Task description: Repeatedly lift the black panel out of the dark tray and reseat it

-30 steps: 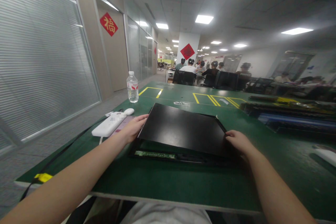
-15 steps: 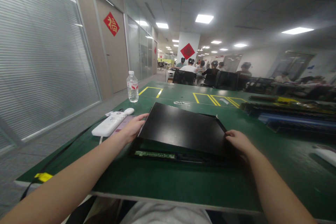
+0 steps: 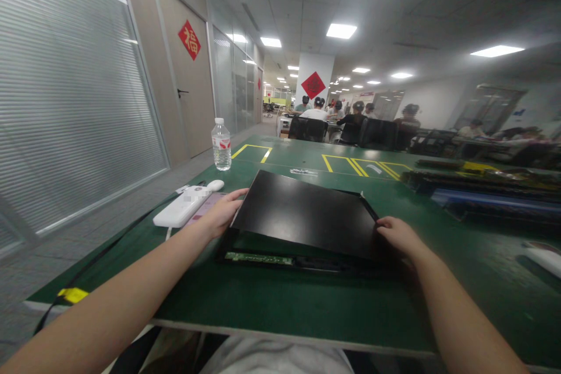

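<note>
A flat black screen panel (image 3: 307,210) lies tilted over a black frame (image 3: 370,208) on the green table. Its left side is raised, and glare shows on its dark surface. My left hand (image 3: 225,213) is closed around the panel's left edge, with the fingers partly hidden behind it. On the opposite side, my right hand (image 3: 401,236) pinches the frame's right edge, close against the panel. A green circuit board strip (image 3: 258,258) shows along the frame's near side, below the panel. Most of the frame is hidden under the panel.
Left of the panel are a white power bank (image 3: 179,207) with a cable and a water bottle (image 3: 221,146). Dark strip-shaped parts (image 3: 482,184) lie at the right, with a white object (image 3: 543,258) nearer. Yellow tape (image 3: 346,165) marks the green table (image 3: 280,304). People sit beyond.
</note>
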Demonstrator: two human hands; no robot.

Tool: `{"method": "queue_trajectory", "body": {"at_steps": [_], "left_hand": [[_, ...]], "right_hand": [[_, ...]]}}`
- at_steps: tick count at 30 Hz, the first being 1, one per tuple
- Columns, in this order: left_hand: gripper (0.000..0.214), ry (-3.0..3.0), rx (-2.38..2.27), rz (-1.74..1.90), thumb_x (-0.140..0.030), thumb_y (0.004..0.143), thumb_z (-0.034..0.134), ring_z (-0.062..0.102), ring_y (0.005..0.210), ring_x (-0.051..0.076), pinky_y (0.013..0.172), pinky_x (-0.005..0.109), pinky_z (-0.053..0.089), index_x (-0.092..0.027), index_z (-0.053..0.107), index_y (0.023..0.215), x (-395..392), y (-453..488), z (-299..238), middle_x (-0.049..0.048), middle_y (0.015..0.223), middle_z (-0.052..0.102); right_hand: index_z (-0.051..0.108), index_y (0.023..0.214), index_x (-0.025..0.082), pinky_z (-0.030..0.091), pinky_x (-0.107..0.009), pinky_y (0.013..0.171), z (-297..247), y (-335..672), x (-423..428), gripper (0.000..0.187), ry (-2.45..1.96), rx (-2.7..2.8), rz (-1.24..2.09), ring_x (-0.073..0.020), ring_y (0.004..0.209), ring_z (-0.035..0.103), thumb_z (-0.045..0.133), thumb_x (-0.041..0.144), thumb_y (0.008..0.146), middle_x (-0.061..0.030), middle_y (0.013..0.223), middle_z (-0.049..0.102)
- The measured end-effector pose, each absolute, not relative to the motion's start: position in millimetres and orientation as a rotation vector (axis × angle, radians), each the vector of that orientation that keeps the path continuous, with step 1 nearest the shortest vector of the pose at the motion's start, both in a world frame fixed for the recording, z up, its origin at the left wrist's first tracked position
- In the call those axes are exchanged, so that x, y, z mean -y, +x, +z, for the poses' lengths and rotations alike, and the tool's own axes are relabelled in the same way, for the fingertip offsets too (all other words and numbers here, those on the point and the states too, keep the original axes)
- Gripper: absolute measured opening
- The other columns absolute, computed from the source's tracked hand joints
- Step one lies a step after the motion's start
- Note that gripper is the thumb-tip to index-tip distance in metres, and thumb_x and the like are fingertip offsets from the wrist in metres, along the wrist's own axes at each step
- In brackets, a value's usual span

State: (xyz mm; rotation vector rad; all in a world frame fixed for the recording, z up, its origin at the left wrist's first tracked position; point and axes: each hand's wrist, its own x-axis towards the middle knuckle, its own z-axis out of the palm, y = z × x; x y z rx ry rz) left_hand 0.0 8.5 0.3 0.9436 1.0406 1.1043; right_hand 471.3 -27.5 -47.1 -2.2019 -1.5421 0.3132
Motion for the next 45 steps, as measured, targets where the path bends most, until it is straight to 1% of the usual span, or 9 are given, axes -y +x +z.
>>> {"method": "queue_trajectory", "body": {"at_steps": [3, 11, 16, 19, 22, 26, 34, 42, 45], "left_hand": [[0.072, 0.942, -1.047, 1.106, -0.006, 0.069, 0.074, 0.073, 0.062, 0.024, 0.053, 0.031, 0.059, -0.016, 0.054, 0.137, -9.3, -0.2, -0.5, 0.0083, 0.08, 0.077], [0.066, 0.948, -1.057, 1.106, -0.006, 0.07, 0.072, 0.073, 0.063, 0.022, 0.054, 0.029, 0.058, -0.016, 0.057, 0.134, -7.8, 0.2, 1.6, 0.0087, 0.082, 0.077], [0.057, 0.959, -1.041, 1.153, -0.003, 0.07, 0.069, 0.073, 0.066, 0.021, 0.056, 0.027, 0.058, -0.014, 0.062, 0.126, -7.0, 1.6, 2.4, 0.0092, 0.088, 0.078], [0.057, 0.984, -1.014, 1.141, -0.005, 0.068, 0.072, 0.074, 0.068, 0.021, 0.057, 0.028, 0.059, -0.014, 0.064, 0.124, -8.2, 1.0, 0.4, 0.0095, 0.09, 0.078], [0.058, 0.995, -1.007, 1.129, -0.007, 0.067, 0.075, 0.073, 0.067, 0.022, 0.057, 0.029, 0.059, -0.014, 0.064, 0.123, -9.0, 0.1, -1.2, 0.0097, 0.088, 0.077], [0.054, 0.987, -1.013, 1.145, -0.005, 0.066, 0.073, 0.073, 0.067, 0.021, 0.058, 0.028, 0.059, -0.013, 0.066, 0.119, -8.2, 0.6, -0.3, 0.0091, 0.088, 0.077], [0.049, 0.991, -1.023, 1.169, -0.003, 0.063, 0.071, 0.073, 0.069, 0.019, 0.06, 0.026, 0.059, -0.015, 0.07, 0.11, -5.6, 2.4, 3.6, 0.0083, 0.097, 0.078], [0.044, 0.977, -1.022, 1.167, -0.003, 0.065, 0.071, 0.073, 0.07, 0.019, 0.061, 0.026, 0.059, -0.014, 0.069, 0.107, -5.5, 2.8, 3.7, 0.009, 0.097, 0.078], [0.042, 0.952, -1.031, 1.165, -0.005, 0.067, 0.073, 0.073, 0.069, 0.019, 0.061, 0.026, 0.059, -0.014, 0.069, 0.107, -6.2, 2.0, 2.8, 0.0088, 0.095, 0.078]], "right_hand": [[0.074, 0.099, 0.017, 0.05, -0.027, 0.079, -47.0, 471.6, 27.7, 0.026, -2.195, 1.53, 0.325, -0.022, 0.094, 0.07, 0.06, 0.019, 0.077, -0.0089, 0.104, 0.075], [0.074, 0.102, 0.016, 0.051, -0.03, 0.08, -45.7, 470.4, 28.5, 0.03, -2.2, 1.526, 0.325, -0.0234, 0.094, 0.069, 0.06, 0.019, 0.076, -0.0107, 0.106, 0.075], [0.073, 0.107, 0.014, 0.05, -0.031, 0.086, -45.7, 469.6, 29.0, 0.034, -2.221, 1.539, 0.333, -0.0243, 0.099, 0.068, 0.058, 0.02, 0.078, -0.0117, 0.111, 0.073], [0.072, 0.109, 0.014, 0.049, -0.031, 0.086, -46.3, 470.1, 28.9, 0.034, -2.219, 1.537, 0.334, -0.0243, 0.101, 0.068, 0.057, 0.021, 0.079, -0.0117, 0.112, 0.072], [0.073, 0.108, 0.015, 0.05, -0.03, 0.084, -46.1, 470.1, 28.9, 0.034, -2.219, 1.527, 0.338, -0.0241, 0.099, 0.068, 0.058, 0.021, 0.078, -0.0114, 0.11, 0.073], [0.073, 0.107, 0.015, 0.05, -0.03, 0.083, -44.3, 468.9, 29.1, 0.033, -2.225, 1.528, 0.352, -0.024, 0.099, 0.068, 0.058, 0.02, 0.078, -0.0111, 0.11, 0.073], [0.073, 0.107, 0.013, 0.05, -0.031, 0.086, -46.1, 469.4, 28.8, 0.033, -2.201, 1.517, 0.358, -0.0249, 0.099, 0.068, 0.057, 0.018, 0.077, -0.0122, 0.11, 0.073], [0.075, 0.101, 0.016, 0.05, -0.031, 0.081, -46.0, 469.9, 28.7, 0.031, -2.183, 1.516, 0.336, -0.0242, 0.093, 0.069, 0.059, 0.018, 0.074, -0.0107, 0.104, 0.075], [0.074, 0.102, 0.015, 0.05, -0.03, 0.081, -43.9, 468.5, 29.9, 0.031, -2.195, 1.526, 0.34, -0.0242, 0.094, 0.069, 0.059, 0.019, 0.075, -0.0108, 0.105, 0.074]]}}
